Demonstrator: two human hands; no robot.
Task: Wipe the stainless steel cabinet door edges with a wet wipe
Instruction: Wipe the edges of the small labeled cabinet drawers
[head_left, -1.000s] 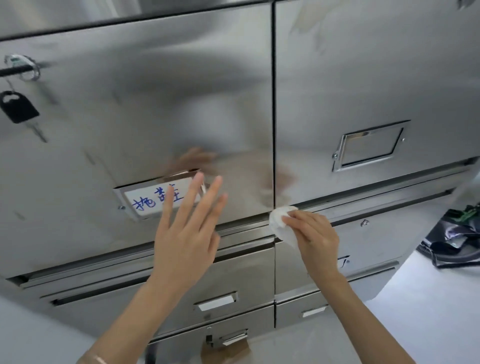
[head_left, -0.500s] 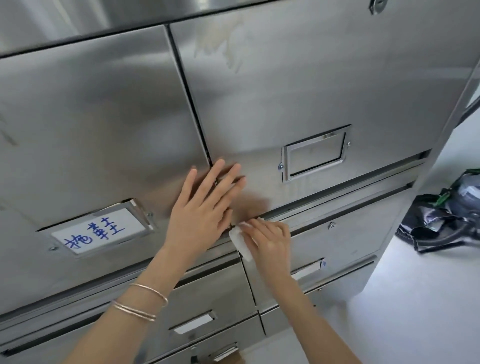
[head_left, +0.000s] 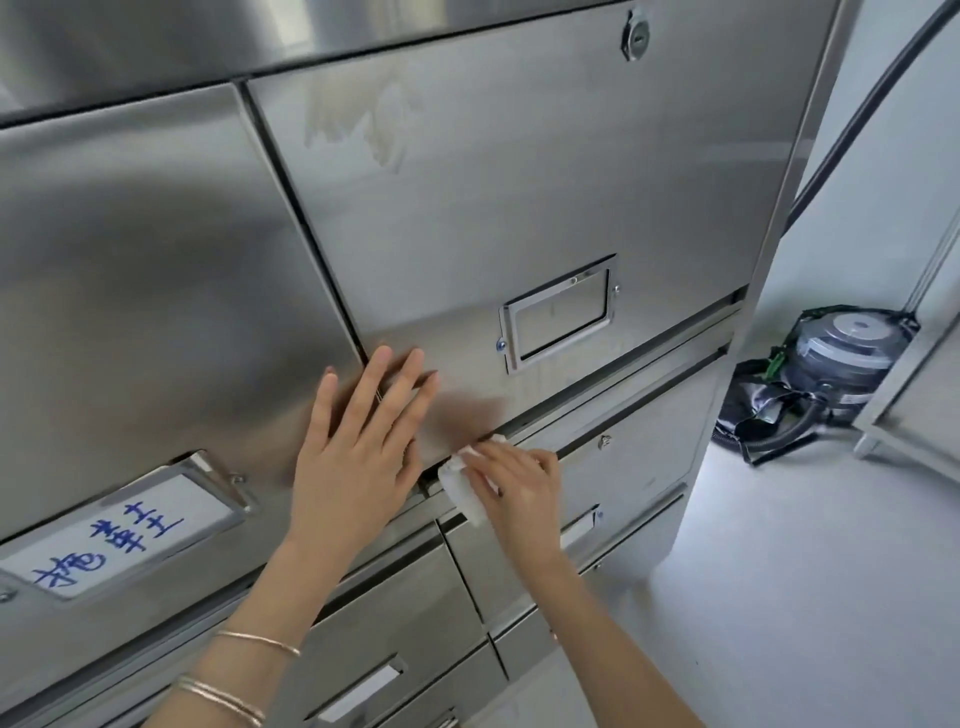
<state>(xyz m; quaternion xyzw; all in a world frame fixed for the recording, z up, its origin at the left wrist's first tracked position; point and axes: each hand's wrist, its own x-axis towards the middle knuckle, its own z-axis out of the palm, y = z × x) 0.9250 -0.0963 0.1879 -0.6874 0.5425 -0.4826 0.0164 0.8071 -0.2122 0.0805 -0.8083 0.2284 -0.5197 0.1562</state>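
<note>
right hand (head_left: 519, 488) around wet wipe (head_left: 460, 486), door edge (head_left: 571, 410)

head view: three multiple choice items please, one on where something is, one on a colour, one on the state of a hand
1. Where is the wet wipe?
A) at the lower edge of the right door
B) on the floor
C) over the top lock

2. What colour is the writing on the label?
A) red
B) blue
C) green

3. How is the left hand?
A) curled round a handle
B) pinching the wipe
C) flat, fingers straight, on the steel

1 A: the right hand holds it at that door's bottom corner.
2 B: blue strokes on white.
3 C: it lies open across the door seam.
</note>
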